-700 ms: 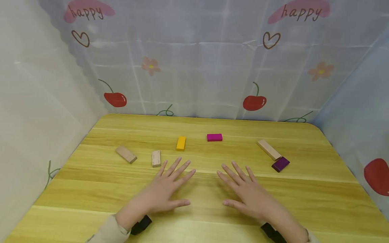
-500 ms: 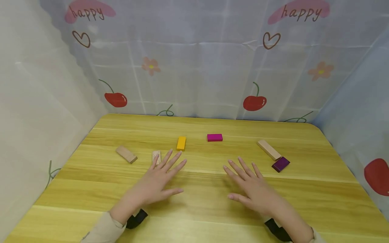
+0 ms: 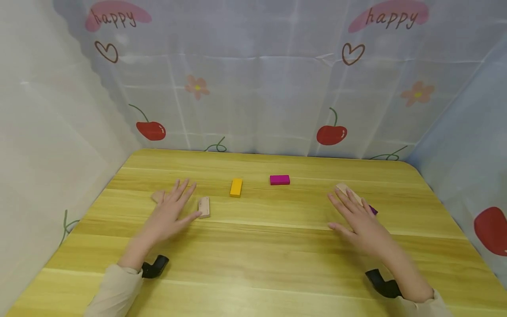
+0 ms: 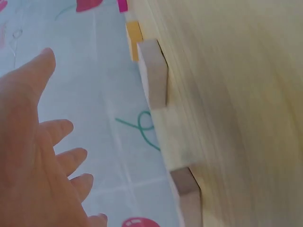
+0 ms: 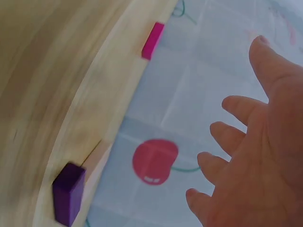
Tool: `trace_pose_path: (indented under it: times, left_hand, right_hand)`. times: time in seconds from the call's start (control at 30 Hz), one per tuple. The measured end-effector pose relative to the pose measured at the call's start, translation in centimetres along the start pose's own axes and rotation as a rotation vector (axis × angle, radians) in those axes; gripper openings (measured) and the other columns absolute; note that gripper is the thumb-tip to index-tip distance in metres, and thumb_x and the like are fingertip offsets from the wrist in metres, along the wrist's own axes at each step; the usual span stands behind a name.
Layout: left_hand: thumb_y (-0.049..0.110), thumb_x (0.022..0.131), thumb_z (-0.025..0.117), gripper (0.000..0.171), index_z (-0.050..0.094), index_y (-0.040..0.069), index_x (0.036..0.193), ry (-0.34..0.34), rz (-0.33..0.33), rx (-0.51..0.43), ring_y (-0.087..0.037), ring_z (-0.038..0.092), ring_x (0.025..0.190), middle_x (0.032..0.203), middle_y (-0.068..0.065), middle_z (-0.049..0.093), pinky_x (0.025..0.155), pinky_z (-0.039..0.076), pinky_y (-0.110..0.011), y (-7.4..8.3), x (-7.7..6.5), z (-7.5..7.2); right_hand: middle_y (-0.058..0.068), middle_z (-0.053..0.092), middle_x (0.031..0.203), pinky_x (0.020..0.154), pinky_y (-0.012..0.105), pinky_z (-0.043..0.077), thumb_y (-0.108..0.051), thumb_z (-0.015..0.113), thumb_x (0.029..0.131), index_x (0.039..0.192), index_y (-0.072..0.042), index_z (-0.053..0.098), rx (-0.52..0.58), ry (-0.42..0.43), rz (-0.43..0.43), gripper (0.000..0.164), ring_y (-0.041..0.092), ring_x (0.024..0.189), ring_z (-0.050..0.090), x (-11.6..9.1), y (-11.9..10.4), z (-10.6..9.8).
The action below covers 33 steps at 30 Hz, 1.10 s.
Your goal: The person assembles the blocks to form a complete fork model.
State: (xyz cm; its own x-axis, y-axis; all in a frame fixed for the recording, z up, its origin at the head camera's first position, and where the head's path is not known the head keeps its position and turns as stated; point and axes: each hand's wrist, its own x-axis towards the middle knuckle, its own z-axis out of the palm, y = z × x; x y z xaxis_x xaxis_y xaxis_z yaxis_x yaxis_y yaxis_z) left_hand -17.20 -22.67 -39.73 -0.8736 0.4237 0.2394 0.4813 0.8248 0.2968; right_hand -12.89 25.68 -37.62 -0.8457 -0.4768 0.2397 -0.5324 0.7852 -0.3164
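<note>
My left hand (image 3: 166,218) hovers with spread fingers over the left side of the table, in front of a plain wooden block (image 3: 158,196) that it mostly hides in the head view. A speckled pale wooden block (image 3: 203,207) lies just right of its thumb. On the other side my right hand (image 3: 364,226) is spread above a long plain wooden block (image 3: 343,189) and a purple block (image 3: 373,210), covering much of both. Both wrist views show a gap between fingers and blocks, with the purple block (image 5: 69,194) in the right one. Neither hand holds anything.
A yellow block (image 3: 236,187) and a magenta block (image 3: 279,179) lie toward the back of the wooden table (image 3: 253,264). White printed sheets (image 3: 253,97) hang behind the table's far edge and along both sides.
My hands have moved apart: the left went left and forward over the plain wooden block, the right went right over the long wooden and purple blocks. The blocks have stayed in place.
</note>
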Motion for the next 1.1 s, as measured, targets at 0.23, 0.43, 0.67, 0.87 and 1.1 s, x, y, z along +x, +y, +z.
trace_pose_path:
  times: [0.23, 0.43, 0.67, 0.87, 1.1]
  left_hand:
    - [0.041, 0.089, 0.062, 0.081, 0.019, 0.009, 0.151, 0.036, -0.095, -0.091, -0.042, 0.007, 0.137, 0.151, -0.024, 0.015, 0.1, 0.005, -0.069, -3.7, -0.9, -0.4]
    - [0.032, 0.09, 0.065, 0.084, 0.015, -0.002, 0.148, 0.01, -0.187, -0.251, -0.044, 0.006, 0.136, 0.149, -0.03, 0.01, 0.1, 0.008, -0.068, -6.7, -1.8, -0.4]
    - [0.03, 0.088, 0.068, 0.09, 0.008, 0.005, 0.151, -0.002, -0.267, -0.421, -0.045, 0.004, 0.136, 0.151, -0.026, 0.005, 0.1, 0.012, -0.067, -8.4, -2.5, 0.1]
    - [0.03, 0.086, 0.069, 0.093, 0.008, 0.004, 0.15, 0.014, -0.295, -0.443, -0.046, 0.003, 0.135, 0.151, -0.027, 0.002, 0.101, 0.014, -0.066, -9.0, -2.7, 0.8]
    - [0.032, 0.082, 0.074, 0.101, 0.007, 0.0, 0.149, 0.054, -0.311, -0.401, -0.047, 0.004, 0.135, 0.15, -0.03, 0.003, 0.101, 0.013, -0.065, -9.1, -2.7, 1.6]
  right_hand:
    - [0.022, 0.015, 0.151, 0.1, 0.068, 0.004, -0.025, 0.062, 0.092, 0.152, -0.018, 0.017, 0.095, 0.03, 0.053, 0.075, 0.043, 0.136, 0.007, -0.6, 3.3, -0.5]
    - [0.032, 0.021, 0.145, 0.097, 0.071, 0.008, -0.023, 0.065, 0.09, 0.147, -0.001, 0.026, 0.091, 0.049, 0.091, 0.072, 0.052, 0.131, 0.014, -1.4, 5.9, -0.3]
    - [0.034, 0.018, 0.145, 0.095, 0.073, 0.007, -0.023, 0.062, 0.092, 0.147, 0.001, 0.024, 0.11, 0.032, 0.132, 0.071, 0.055, 0.13, 0.009, -2.3, 8.1, 0.1]
    - [0.035, 0.008, 0.146, 0.096, 0.072, 0.0, -0.02, 0.057, 0.095, 0.148, 0.003, 0.018, 0.246, -0.02, 0.181, 0.069, 0.054, 0.131, -0.002, -3.0, 9.1, 0.2]
    - [0.04, 0.006, 0.144, 0.094, 0.073, 0.004, -0.02, 0.052, 0.098, 0.145, 0.008, 0.017, 0.318, -0.107, 0.244, 0.065, 0.058, 0.128, -0.005, -3.4, 9.5, 0.6]
